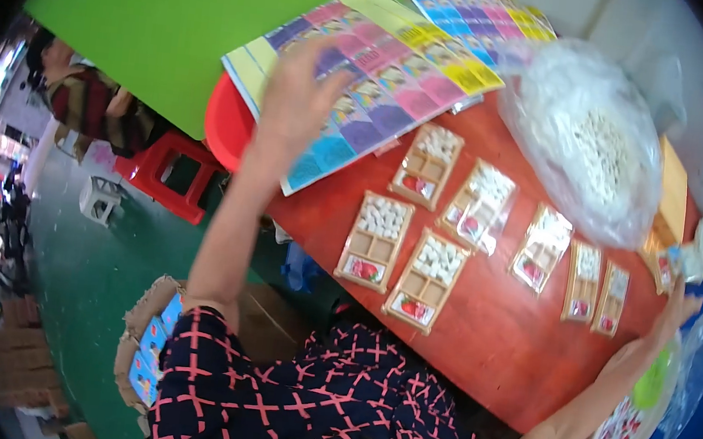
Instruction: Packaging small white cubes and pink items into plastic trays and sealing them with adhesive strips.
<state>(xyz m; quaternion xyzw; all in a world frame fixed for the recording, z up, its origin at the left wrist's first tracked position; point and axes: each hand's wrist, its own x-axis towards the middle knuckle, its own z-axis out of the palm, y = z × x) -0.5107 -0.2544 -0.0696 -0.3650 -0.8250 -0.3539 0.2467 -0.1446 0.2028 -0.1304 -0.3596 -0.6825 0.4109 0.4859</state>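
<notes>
Red-brown wooden table [493, 337] carries compartmented trays; left hand [296, 98], fingers spread, presses the far-left colourful printed card sheet [375, 76], right hand [656, 337] open.

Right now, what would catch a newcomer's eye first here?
The left hand reaches onto a sheet of bright colourful cards at the far edge of the red table. Small wooden trays of white pieces lie in rows mid-table, beside a big clear bag of white pieces at the right.

Red table [493, 337]; compartment trays [375, 241], printed sheets [384, 69], bead bag [587, 141] on it.
</notes>
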